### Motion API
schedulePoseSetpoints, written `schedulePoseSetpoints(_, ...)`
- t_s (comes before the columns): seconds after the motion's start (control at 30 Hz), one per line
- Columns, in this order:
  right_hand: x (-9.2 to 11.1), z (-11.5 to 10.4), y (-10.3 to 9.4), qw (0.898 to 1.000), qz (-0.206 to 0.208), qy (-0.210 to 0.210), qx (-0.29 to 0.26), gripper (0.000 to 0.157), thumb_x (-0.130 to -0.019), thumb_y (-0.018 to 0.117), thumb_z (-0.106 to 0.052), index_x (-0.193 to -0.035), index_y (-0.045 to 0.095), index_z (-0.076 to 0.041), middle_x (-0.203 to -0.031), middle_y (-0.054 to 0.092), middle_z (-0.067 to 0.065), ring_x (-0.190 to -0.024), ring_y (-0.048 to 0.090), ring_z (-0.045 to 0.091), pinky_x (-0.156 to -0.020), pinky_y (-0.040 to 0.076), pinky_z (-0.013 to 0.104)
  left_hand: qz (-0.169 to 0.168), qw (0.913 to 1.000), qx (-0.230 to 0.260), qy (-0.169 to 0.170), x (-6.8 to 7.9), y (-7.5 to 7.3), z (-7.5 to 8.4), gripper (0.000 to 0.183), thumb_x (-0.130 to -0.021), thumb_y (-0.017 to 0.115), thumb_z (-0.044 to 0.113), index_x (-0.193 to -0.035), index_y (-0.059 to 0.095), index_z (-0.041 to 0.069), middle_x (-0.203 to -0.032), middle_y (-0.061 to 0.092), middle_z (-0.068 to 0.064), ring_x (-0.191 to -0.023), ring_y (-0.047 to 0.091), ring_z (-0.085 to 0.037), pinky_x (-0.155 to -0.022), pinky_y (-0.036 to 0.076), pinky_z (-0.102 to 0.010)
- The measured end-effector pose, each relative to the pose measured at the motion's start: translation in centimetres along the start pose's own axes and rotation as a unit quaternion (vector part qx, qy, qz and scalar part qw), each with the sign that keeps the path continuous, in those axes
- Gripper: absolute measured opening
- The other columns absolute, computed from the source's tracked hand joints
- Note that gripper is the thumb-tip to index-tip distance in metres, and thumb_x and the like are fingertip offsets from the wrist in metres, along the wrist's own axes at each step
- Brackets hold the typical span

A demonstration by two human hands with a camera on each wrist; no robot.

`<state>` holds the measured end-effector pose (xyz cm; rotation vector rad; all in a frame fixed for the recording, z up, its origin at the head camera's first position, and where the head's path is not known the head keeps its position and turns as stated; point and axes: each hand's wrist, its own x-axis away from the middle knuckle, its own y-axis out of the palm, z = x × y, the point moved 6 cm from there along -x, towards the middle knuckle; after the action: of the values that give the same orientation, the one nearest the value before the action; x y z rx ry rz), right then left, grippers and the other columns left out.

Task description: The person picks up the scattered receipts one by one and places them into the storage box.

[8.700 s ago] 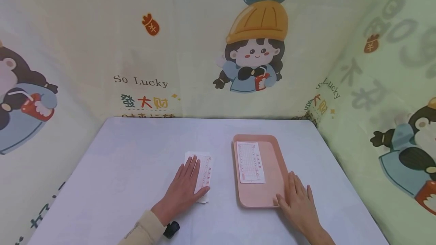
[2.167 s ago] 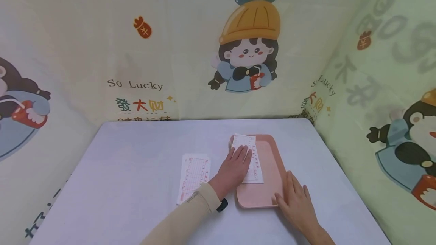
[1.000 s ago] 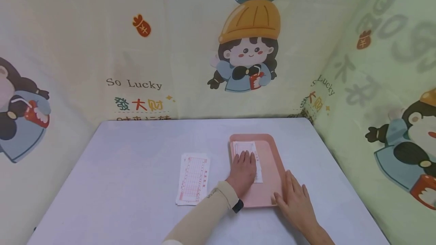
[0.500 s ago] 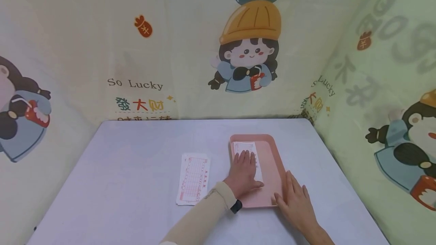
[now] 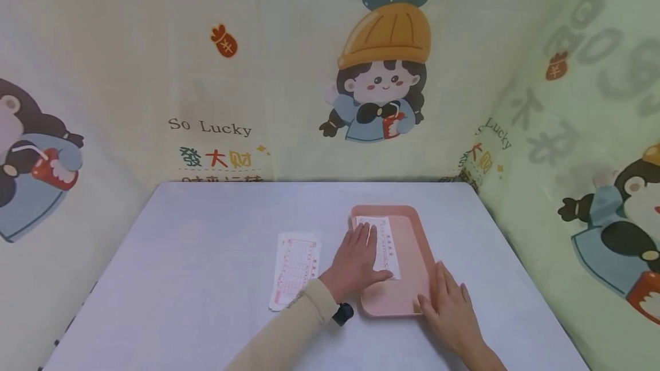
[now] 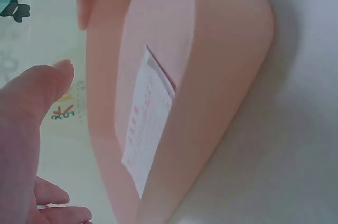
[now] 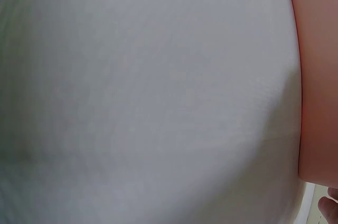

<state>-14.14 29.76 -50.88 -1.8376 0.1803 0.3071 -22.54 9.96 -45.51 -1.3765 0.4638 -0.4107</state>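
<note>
My left hand, fingers extended and thumb spread, is over the left side of the pink tray. Beneath it lie white slips printed in red, partly covered by the hand. In the left wrist view the thumb and fingertips show apart from the slip, which lies flat inside the tray. My right hand rests with straight fingers along the tray's lower right rim. To the left of the tray, a pile of similar printed slips lies on the table, its lower right corner hidden by my left sleeve.
The white table reaches back to a cloth backdrop printed with cartoon figures. A black wrist device sits by my left cuff, close to the tray's lower left corner.
My left hand lay on the table pile, then brought a slip over the tray and pressed it down. Since half a second ago it has shifted left, uncovering more slip. The right hand stays put.
</note>
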Motion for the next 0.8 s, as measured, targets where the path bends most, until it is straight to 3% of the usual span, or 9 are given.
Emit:
schedulePoseSetpoints(0.5,0.2,0.2,0.2,1.000,0.010,-0.003,-0.003,0.085,-0.090,0.064,-0.036,-0.152,0.026,0.006,-0.146,0.043,0.032,-0.132,0.044,0.046,-0.103,0.032,0.072,-0.005,0.9991,0.041,-0.010,2.6,-1.0,-2.1,0.100,-0.088,0.060,0.065,-0.156,0.024,0.000,-0.163,0.026,-0.016,-0.152,0.025,-0.029,-0.124,0.024,-0.045)
schedulePoseSetpoints(0.8,0.1,0.0,0.0,1.000,0.009,-0.006,-0.001,0.083,-0.090,0.064,-0.037,-0.151,0.028,0.008,-0.146,0.043,0.032,-0.132,0.044,0.046,-0.102,0.032,0.072,0.024,0.9991,0.034,0.002,4.6,-1.4,-3.4,0.100,-0.088,0.059,0.066,-0.154,0.027,-0.002,-0.161,0.031,-0.017,-0.151,0.026,-0.031,-0.124,0.025,-0.046)
